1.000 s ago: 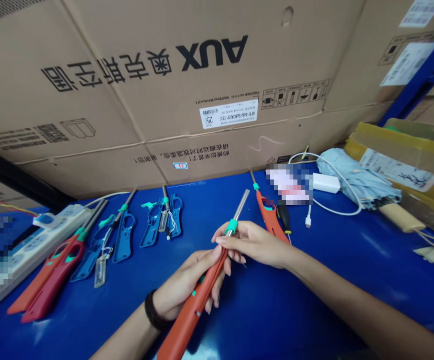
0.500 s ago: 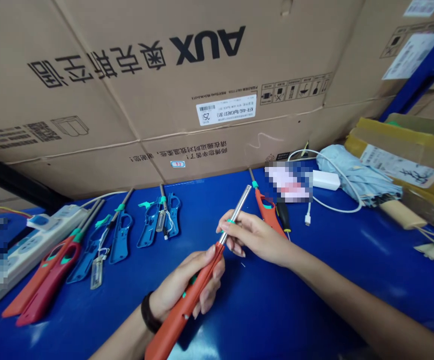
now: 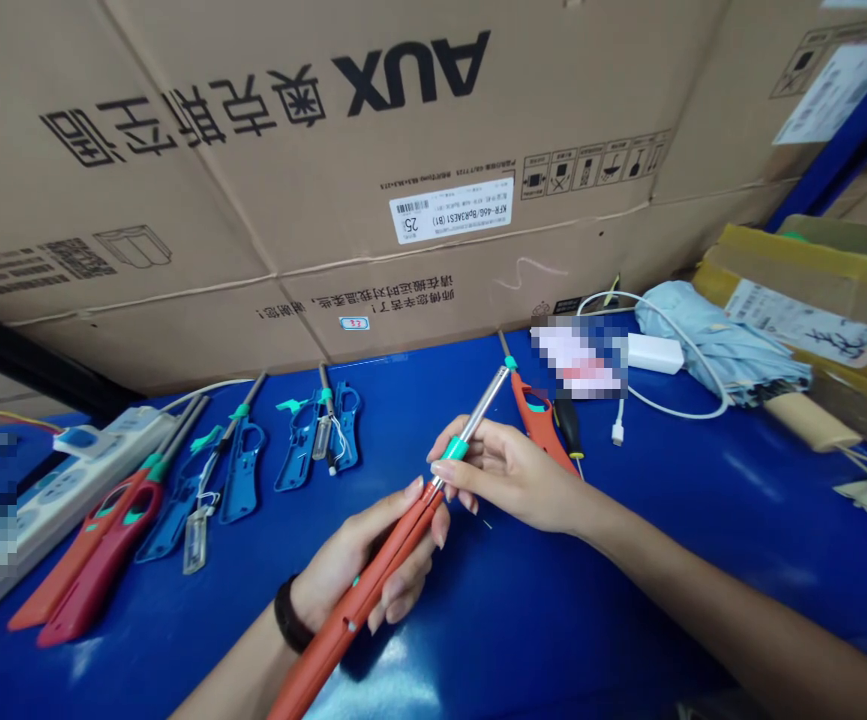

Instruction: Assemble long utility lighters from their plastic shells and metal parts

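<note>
An orange long-nosed lighter (image 3: 362, 597) slants up and away from me over the blue table. My left hand (image 3: 373, 560) is wrapped round its orange handle. A bright metal tube (image 3: 487, 400) juts from the handle, and a green collar (image 3: 454, 449) sits round this tube, slightly above the handle's end. The thumb and fingers of my right hand (image 3: 500, 470) pinch the collar. Just beyond my right hand, another orange lighter (image 3: 545, 428) lies on the table beside a black-handled screwdriver (image 3: 568, 428).
Left on the blue table (image 3: 200, 655) are opened blue lighters (image 3: 242, 470), orange and red lighters (image 3: 99, 570) and a white power strip (image 3: 50, 500). A large cardboard box (image 3: 268, 220) stands behind. A white charger (image 3: 653, 353) with cable and a folded light-blue umbrella (image 3: 718, 335) lie right.
My right hand has shifted slightly down the tube, and the green collar now shows more fully, close to the handle. The lighter's handle has turned a little in my left hand.
</note>
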A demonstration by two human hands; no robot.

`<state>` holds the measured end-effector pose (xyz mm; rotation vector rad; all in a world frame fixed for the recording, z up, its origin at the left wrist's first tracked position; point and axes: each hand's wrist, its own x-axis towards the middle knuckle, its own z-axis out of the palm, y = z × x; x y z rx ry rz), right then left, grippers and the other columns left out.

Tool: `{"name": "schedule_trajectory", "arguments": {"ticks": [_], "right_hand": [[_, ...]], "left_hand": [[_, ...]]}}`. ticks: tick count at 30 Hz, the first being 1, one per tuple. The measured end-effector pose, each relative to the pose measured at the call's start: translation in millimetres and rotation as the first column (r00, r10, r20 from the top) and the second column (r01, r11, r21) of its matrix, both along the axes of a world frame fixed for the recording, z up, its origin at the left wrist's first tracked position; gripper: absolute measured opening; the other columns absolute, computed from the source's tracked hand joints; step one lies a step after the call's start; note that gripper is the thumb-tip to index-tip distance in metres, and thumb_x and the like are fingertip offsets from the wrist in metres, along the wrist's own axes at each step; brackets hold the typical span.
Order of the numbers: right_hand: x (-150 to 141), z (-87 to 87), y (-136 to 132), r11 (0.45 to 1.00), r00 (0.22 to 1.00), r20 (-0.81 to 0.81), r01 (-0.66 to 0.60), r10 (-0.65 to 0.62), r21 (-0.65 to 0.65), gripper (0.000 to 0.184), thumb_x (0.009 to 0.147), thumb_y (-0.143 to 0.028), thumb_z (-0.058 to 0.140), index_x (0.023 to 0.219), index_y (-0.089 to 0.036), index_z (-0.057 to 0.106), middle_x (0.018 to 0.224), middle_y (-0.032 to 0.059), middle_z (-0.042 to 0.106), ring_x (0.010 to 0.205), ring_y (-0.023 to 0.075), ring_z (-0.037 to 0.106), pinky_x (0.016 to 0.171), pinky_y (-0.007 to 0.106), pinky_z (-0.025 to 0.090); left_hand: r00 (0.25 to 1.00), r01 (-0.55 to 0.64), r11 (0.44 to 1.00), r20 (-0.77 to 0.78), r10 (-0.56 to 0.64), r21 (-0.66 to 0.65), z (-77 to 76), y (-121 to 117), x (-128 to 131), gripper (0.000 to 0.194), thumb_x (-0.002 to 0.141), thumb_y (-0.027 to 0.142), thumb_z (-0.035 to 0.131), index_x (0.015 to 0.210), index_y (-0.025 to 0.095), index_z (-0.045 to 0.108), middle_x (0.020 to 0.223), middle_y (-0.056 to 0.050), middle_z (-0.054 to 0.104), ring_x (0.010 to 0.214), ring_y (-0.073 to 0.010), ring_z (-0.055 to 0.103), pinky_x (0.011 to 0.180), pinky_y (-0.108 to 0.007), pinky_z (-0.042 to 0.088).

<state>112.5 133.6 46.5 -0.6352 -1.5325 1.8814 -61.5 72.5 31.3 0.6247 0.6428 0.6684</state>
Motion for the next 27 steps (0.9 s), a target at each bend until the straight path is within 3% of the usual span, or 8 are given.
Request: {"name": "schedule_trajectory", "arguments": {"ticks": [5,8,11,19,27], "right_hand": [[1,4.4,-3,1.0,1.0,0.01,-0.027,0.027,-0.004,0.028,0.075,-0.037,0.068,0.087,-0.017,0.052,0.066,-0.0049,0.054,0.055,0.0067,0.051,0.056,0.022,0.044],[1,4.2,-3,1.0,1.0,0.021,-0.02,0.02,0.002,0.026,0.075,-0.035,0.069,0.086,-0.017,0.053,0.066,-0.0052,0.053,0.055,0.0069,0.05,0.056,0.022,0.044],[-1,-1.2,-2,1.0,1.0,0.014,-0.016,0.016,-0.027,0.025,0.074,-0.033,0.069,0.086,-0.017,0.054,0.064,-0.0054,0.053,0.054,0.0073,0.05,0.055,0.022,0.043],[-11,-12.3,1,0.998,1.0,0.027,0.001,0.001,-0.068,0.023,0.079,-0.035,0.062,0.091,-0.017,0.055,0.061,-0.005,0.054,0.05,0.0067,0.048,0.05,0.021,0.041],[-9,-13.6,3,0.998,0.993,0.1,0.056,-0.056,0.009,0.035,0.079,-0.048,0.061,0.094,-0.017,0.054,0.064,-0.0042,0.052,0.051,0.0064,0.046,0.047,0.019,0.039]], "left_hand": [[0.986,-0.081,0.994,-0.138,0.09,0.071,8.5,0,3,0.037,0.082,0.046,0.057,0.066,0.012,0.059,0.037,0.005,0.039,0.033,-0.0042,0.035,0.046,-0.016,0.043],[0.971,-0.122,0.985,-0.193,0.143,0.12,14.0,-1,7,0.037,0.08,0.044,0.06,0.062,0.012,0.06,0.039,0.005,0.042,0.036,-0.0044,0.035,0.066,-0.027,0.053],[0.954,-0.148,0.979,-0.24,0.178,0.137,16.9,-2,9,0.033,0.081,0.04,0.061,0.063,0.012,0.062,0.042,0.004,0.048,0.037,-0.0039,0.037,0.081,-0.035,0.052],[0.929,-0.185,0.96,-0.281,0.24,0.209,11.3,1,6,0.03,0.085,0.034,0.055,0.068,0.01,0.064,0.045,0.002,0.053,0.04,-0.0046,0.041,0.084,-0.032,0.05],[0.958,-0.199,0.967,-0.178,0.227,0.159,10.2,2,10,0.028,0.085,0.034,0.058,0.074,0.01,0.065,0.047,0.002,0.053,0.045,-0.0055,0.043,0.084,-0.032,0.05]]}}
